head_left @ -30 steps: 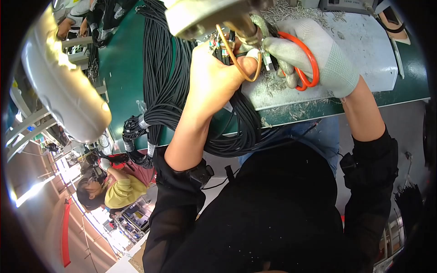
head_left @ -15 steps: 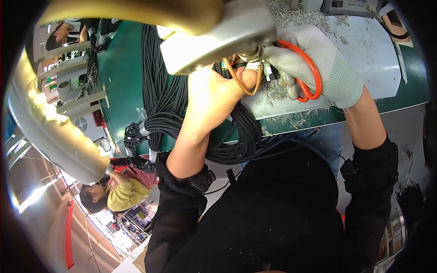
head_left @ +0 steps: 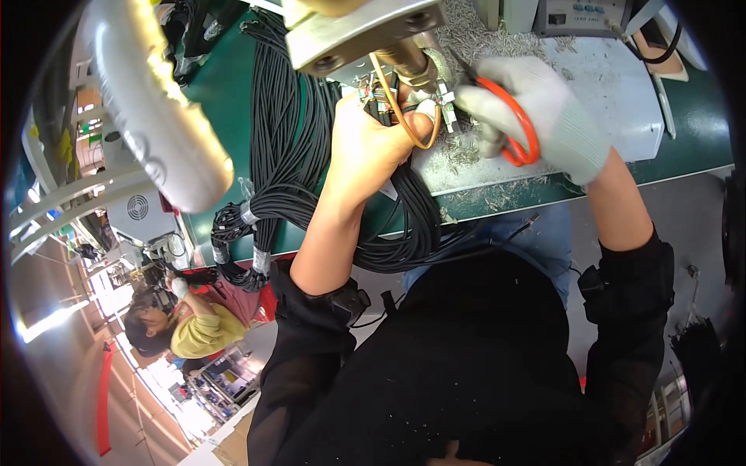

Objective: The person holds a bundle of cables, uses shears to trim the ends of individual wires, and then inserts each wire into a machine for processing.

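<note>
My left hand [head_left: 369,147], bare, is closed on the ends of black cables [head_left: 412,206], with small coloured wires showing at its fingers. A thin amber loop [head_left: 404,124] hangs across its fingertips. Just beside the fingertips is a small white piece [head_left: 446,107]. Right of it, my right hand [head_left: 559,109], in a pale grey glove, grips red-handled scissors [head_left: 524,120]. A dark blade points up and left from the glove. A grey metal fixture [head_left: 365,39] with a round fitting overhangs my left hand and hides part of the work.
Long black cable bundles [head_left: 287,116] lie on the green table [head_left: 699,140] to the left. Small clippings cover the white board [head_left: 622,109]. A grey box with a switch [head_left: 583,17] stands at the back right. A pale lamp arm [head_left: 155,109] crosses the left. Another person [head_left: 202,326] sits lower left.
The red-handled scissors and my right hand have shifted slightly left and down, and a dark blade now shows. The view has shifted, so the fixture appears higher and its round fitting shows more.
</note>
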Motion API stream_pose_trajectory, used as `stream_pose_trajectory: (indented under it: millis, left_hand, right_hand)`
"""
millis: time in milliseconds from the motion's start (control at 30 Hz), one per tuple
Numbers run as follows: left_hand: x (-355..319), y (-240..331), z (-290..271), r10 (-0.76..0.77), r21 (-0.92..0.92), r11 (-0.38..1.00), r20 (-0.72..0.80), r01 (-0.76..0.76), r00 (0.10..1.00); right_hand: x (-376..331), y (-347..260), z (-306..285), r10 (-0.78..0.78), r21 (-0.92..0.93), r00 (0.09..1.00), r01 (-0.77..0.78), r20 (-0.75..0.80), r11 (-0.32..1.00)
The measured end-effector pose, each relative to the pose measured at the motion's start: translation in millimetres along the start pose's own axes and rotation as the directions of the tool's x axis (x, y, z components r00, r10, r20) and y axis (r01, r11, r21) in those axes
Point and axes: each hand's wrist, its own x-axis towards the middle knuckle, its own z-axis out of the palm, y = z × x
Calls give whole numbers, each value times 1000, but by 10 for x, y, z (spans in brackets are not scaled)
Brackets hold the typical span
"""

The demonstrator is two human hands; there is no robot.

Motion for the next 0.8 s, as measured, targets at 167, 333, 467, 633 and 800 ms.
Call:
stream_pose_trajectory:
  millis: [167, 333, 467, 633, 800]
  left_hand:
    - [-12, -69, -66, 156, -23, 987, -59, -158, 986]
    - [6, -53, -47, 181, -26, 983, -5, -181, 983]
    - [-21, -9, -51, 209, -35, 977, -20, -209, 978]
    - [12, -62, -78, 247, -10, 969, 17, -247, 969]
    - [43, -87, -71, 287, -17, 958, 53, -287, 956]
  right_hand:
    - [-237, -440, -114, -205, -780, 974, 201, 95, 592]
    - [-196, -547, 26, -197, -872, 966, 239, 168, 428]
    - [-125, -641, 101, -123, -926, 973, 225, 196, 304]
    - [-86, -720, 117, -64, -946, 971, 238, 229, 219]
    - [-23, -710, 12, -189, -903, 921, 376, 340, 206]
